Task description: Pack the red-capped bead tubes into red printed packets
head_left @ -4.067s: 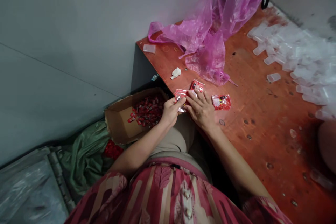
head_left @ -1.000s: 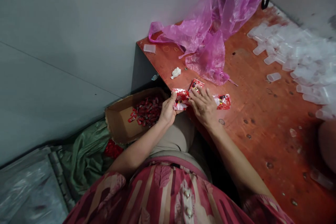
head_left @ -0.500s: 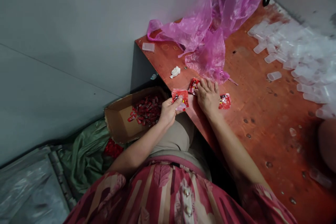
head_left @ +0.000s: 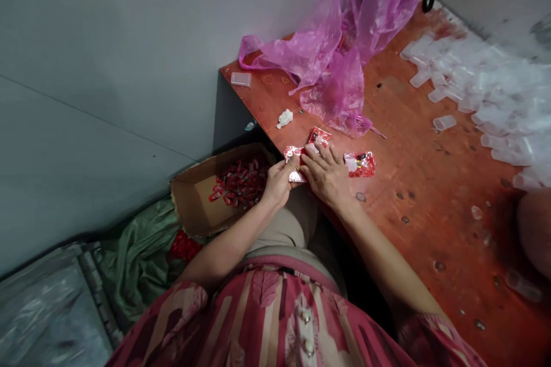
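Note:
My left hand (head_left: 279, 182) grips a small stack of glossy red printed packets (head_left: 291, 155) at the table's near edge, thumb on top. My right hand (head_left: 329, 178) is beside it, fingers stretched and spread, tips at the right edge of the held stack; whether they pinch a packet is hidden. Just beyond those fingers lies one red packet pile (head_left: 319, 136) on the table. Another red packet pile (head_left: 360, 164) lies right of my right hand.
A cardboard box (head_left: 193, 198) of small red pieces stands below the red-brown table (head_left: 413, 183). Pink plastic bag (head_left: 327, 63), white crumpled scrap (head_left: 284, 118) and clear plastic case (head_left: 241, 79) lie farther back. Many clear containers (head_left: 495, 92) are heaped right. Part of another person (head_left: 534, 229) shows at the right edge.
My right hand has moved left from the far packet pile to the held stack, uncovering more of both piles on the table. My left hand still holds its stack.

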Demonstrator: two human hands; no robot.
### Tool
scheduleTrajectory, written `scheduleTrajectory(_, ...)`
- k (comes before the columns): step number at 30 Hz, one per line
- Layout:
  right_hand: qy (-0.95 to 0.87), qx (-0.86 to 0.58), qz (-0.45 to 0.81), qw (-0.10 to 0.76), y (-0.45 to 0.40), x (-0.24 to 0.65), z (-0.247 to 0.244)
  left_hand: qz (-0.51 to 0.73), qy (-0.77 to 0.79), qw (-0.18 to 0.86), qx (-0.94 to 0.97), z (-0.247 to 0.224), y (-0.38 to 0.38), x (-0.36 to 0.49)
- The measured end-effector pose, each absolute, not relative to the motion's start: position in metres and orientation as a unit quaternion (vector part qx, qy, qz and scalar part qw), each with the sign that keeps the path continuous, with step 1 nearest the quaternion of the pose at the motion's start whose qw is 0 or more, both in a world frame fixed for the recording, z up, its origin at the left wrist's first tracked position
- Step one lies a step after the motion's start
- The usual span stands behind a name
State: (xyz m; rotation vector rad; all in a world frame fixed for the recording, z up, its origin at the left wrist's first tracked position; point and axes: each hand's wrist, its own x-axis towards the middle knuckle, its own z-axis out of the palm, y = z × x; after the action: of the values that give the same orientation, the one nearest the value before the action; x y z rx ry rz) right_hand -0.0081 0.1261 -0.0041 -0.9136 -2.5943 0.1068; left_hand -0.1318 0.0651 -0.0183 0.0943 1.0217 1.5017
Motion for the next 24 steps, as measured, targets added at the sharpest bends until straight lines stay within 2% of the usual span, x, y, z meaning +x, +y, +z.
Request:
scheduleTrajectory(8,-0.871,-0.466,-0.014,0.155,0.164,-0.005,-0.021,0.64,0.466,0.609,0.048,-0.022,0.065,-0.132)
scheduleTrajectory(14,-0.876,-0.448,-0.029,0.175,0.165,-0.008,-0.037,0.646,0.472,0.599,0.038,-0.026,0.064,-0.134)
scheduleTrajectory(19,-0.87,-0.437,-0.011,0.226,0.158,-0.003,-0.028,0.647,0.473,0.597,0.032,-0.025,0.063,-0.136)
scheduleTrajectory(24,-0.92,-0.331,0.005,0.211,0.127,-0.005,-0.01,0.657,0.448,0.606,0.027,-0.019,0.064,-0.133)
